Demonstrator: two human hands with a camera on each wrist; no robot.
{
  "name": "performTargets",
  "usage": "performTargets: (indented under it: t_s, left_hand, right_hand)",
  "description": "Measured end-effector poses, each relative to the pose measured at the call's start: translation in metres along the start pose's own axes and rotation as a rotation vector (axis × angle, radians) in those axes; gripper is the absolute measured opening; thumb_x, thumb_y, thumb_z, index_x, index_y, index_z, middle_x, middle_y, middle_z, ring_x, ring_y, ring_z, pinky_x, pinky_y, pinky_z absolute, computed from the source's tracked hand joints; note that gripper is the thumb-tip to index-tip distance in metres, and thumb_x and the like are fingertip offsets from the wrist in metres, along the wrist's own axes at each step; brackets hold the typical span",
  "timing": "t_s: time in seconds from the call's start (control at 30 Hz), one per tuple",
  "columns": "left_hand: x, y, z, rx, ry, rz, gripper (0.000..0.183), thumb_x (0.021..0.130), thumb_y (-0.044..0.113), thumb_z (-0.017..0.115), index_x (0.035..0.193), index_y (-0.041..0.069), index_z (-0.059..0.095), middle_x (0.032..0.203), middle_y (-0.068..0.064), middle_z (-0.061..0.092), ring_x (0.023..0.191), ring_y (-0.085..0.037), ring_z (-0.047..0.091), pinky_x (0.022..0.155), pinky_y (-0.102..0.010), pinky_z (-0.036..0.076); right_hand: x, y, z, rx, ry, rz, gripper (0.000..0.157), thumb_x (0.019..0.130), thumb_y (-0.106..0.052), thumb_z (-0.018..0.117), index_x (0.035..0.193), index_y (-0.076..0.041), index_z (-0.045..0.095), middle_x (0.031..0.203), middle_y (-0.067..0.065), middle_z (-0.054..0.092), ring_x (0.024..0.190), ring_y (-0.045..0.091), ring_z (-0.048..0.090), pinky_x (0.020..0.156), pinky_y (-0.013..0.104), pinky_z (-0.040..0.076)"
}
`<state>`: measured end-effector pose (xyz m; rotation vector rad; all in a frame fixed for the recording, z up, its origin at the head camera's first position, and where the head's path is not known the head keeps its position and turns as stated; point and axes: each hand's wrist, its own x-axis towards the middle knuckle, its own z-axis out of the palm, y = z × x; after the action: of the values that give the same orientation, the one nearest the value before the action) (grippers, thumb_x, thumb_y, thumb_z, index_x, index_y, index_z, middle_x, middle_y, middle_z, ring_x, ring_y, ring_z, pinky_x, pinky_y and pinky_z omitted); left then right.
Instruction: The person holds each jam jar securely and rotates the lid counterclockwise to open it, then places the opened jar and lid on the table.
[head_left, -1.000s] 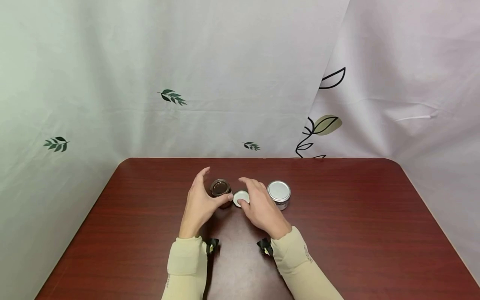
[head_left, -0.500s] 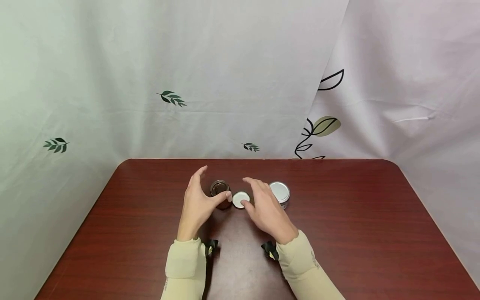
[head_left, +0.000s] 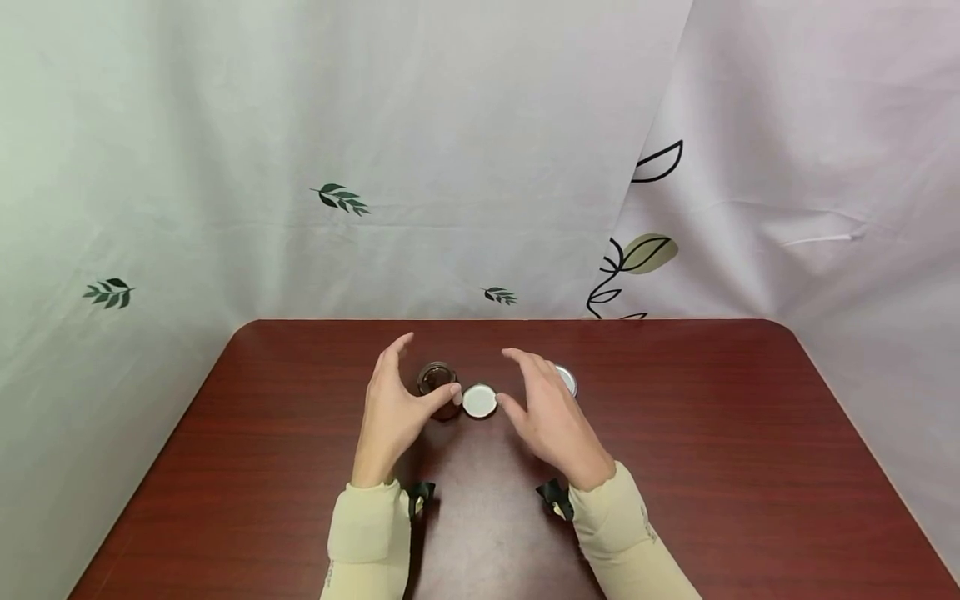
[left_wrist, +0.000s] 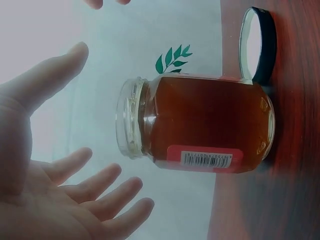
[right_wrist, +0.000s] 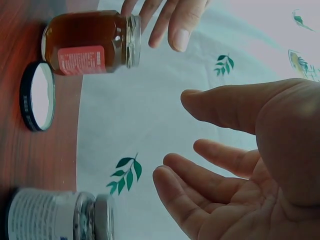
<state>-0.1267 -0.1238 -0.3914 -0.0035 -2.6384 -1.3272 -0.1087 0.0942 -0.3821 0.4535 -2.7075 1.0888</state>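
Observation:
An uncapped glass jar (left_wrist: 205, 120) of amber-brown contents, with a red barcode label, stands upright on the table. My left hand (head_left: 393, 408) is spread beside it, thumb and fingers apart around the jar's upper part, gripping nothing. Next to the jar lies its dark-rimmed lid (head_left: 479, 402), white inside facing up. My right hand (head_left: 553, 408) hovers just right of the lid, thumb and fingers apart with nothing between them. Behind the right hand is a second jar (right_wrist: 55, 215) with a pale label and a silver lid (head_left: 567, 381), mostly hidden by that hand in the head view.
Both jars and the loose lid are grouped near the far middle of the reddish-brown wooden table (head_left: 675, 467). A pale curtain (head_left: 420, 125) with leaf prints hangs behind the table's far edge.
My right hand has moved away from the lid to the right, now covering more of the silver-lidded jar. The left hand stays almost still beside the open jar; the lid remains lying there.

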Motion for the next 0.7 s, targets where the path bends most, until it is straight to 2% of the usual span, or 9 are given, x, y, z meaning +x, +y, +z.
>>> performTargets:
  t_s: [0.17, 0.3, 0.7]
  left_hand:
    - [-0.002, 0.002, -0.001, 0.001, 0.003, 0.004, 0.096, 0.074, 0.037, 0.089, 0.154, 0.019, 0.038, 0.154, -0.006, 0.041, 0.141, -0.030, 0.038, 0.109, -0.053, 0.036]
    - [-0.004, 0.006, 0.000, -0.006, 0.008, 0.021, 0.096, 0.074, 0.036, 0.090, 0.153, 0.019, 0.038, 0.154, -0.004, 0.041, 0.141, -0.028, 0.039, 0.109, -0.052, 0.036]
    - [-0.008, 0.019, 0.009, -0.022, 0.027, 0.126, 0.091, 0.074, 0.031, 0.089, 0.151, 0.018, 0.042, 0.152, -0.001, 0.044, 0.138, -0.023, 0.044, 0.108, -0.048, 0.037]
  right_hand:
    - [0.000, 0.004, -0.006, -0.020, 0.014, -0.005, 0.055, 0.090, -0.011, 0.074, 0.141, -0.004, 0.053, 0.137, 0.014, 0.057, 0.119, 0.031, 0.054, 0.100, 0.047, 0.044]
    - [0.000, 0.008, -0.010, -0.034, 0.026, -0.007, 0.057, 0.089, -0.011, 0.076, 0.140, -0.003, 0.053, 0.136, 0.014, 0.057, 0.121, 0.032, 0.054, 0.099, 0.047, 0.045]
    - [-0.004, 0.022, -0.022, -0.037, 0.029, 0.034, 0.063, 0.085, -0.012, 0.079, 0.141, -0.004, 0.051, 0.136, 0.014, 0.057, 0.120, 0.031, 0.052, 0.096, 0.046, 0.045]
